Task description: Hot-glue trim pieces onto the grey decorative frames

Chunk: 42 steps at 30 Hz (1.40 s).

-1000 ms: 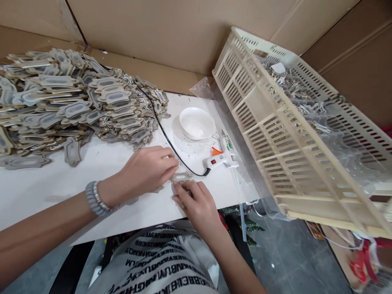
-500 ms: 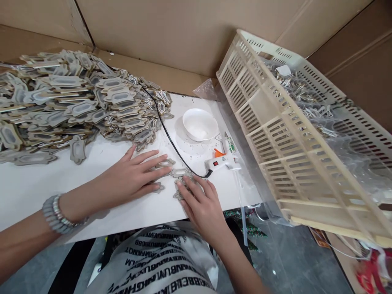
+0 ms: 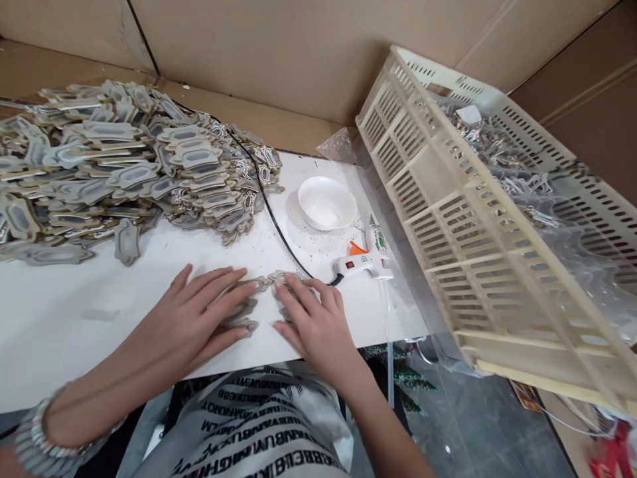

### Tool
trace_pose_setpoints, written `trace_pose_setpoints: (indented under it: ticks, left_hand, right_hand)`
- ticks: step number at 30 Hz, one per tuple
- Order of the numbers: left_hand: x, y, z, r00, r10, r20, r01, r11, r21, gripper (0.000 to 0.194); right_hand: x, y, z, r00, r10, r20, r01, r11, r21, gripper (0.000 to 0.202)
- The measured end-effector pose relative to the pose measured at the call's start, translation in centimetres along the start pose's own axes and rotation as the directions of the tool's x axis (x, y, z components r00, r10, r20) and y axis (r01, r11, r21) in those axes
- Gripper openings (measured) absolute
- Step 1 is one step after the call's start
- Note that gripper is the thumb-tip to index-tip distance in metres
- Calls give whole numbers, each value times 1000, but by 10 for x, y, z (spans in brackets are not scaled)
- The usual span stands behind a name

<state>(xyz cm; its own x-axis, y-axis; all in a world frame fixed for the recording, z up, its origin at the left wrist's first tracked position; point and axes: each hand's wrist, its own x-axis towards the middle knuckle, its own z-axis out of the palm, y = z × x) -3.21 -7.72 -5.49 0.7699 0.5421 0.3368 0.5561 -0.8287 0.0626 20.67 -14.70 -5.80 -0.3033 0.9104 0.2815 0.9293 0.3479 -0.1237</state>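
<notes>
Several flat grey, frame-shaped plates [image 3: 257, 284] lie on the white tabletop in front of me. My left hand [image 3: 199, 318] rests palm down over some of them, fingers stretched out and covering most of their surfaces. Opposite it, my right hand [image 3: 318, 318] lies with its fingers spread on further plates [image 3: 277, 276] to the right. Parts of these pieces stay hidden under both hands. A large heap of the same plates [image 3: 134, 174] fills the back left of the table.
A white bowl [image 3: 327, 203] stands behind the hands. Beside it lies a white glue gun [image 3: 365, 265] with an orange trigger and a black cord [image 3: 279, 229]. At the right, a cream plastic crate [image 3: 448, 226] holds bagged metal-looking parts. Cardboard [image 3: 259, 60] walls the back.
My left hand has moved down and left, nearer the table's front edge. My right hand has shifted slightly left. The plates beneath the hands have moved closer to me.
</notes>
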Motion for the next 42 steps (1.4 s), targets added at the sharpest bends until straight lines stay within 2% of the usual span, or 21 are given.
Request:
trace_pose_setpoints:
  ticks: [5,11,18,22,25,27,29,30,33,35,37,38,39,42]
  left_hand:
    - [-10,13,1,997,-67,25,62,985,159,43]
    - [5,18,4,997,-27,69,10,970,244,42]
    - [14,25,13,997,-75,-3,73,976,207,46]
    - [16,42,16,986,-164,0,162,974,156,45]
    - [14,49,9,967,-253,-17,253,959,125,52]
    - [6,44,-1,940,-336,-69,341,935,100,59]
    - [-9,34,-12,883,-455,-116,462,885,48,62]
    - [-19,28,-18,841,-525,-133,531,847,16,62]
    - [-49,15,-30,673,-722,-161,720,689,-79,57]
    - [-66,11,-35,564,-808,-171,800,586,-127,50]
    - [-79,8,-38,489,-856,-170,848,512,-138,47]
    - [-84,6,-38,476,-865,-160,859,496,-124,48]
    - [-88,4,-38,481,-865,-144,862,497,-102,51]
    - [-97,-4,-32,570,-818,-71,820,572,-9,69]
  right_hand:
    - [-1,-3,-1,997,42,63,-39,998,-56,68]
    - [1,-8,-2,988,-10,156,15,999,-35,74]
    - [0,-16,4,989,85,123,-81,996,-35,75]
    - [4,-21,9,988,78,133,-79,997,5,73]
    - [3,-23,9,994,85,73,-87,996,27,74]
    - [0,-21,7,996,91,-6,-90,995,41,74]
    - [-4,-18,5,993,90,-78,-86,995,50,69]
    - [-6,-16,5,992,83,-97,-79,996,50,64]
    - [-8,-15,4,994,41,-100,-37,999,38,54]
    - [-6,-20,6,995,4,-97,0,999,42,50]
    - [-3,-29,9,994,-5,-106,13,997,73,45]
    - [0,-33,10,994,-2,-111,13,995,95,42]
    - [2,-38,12,994,3,-111,10,993,117,41]
    - [7,-48,14,995,-4,-98,20,987,157,39]
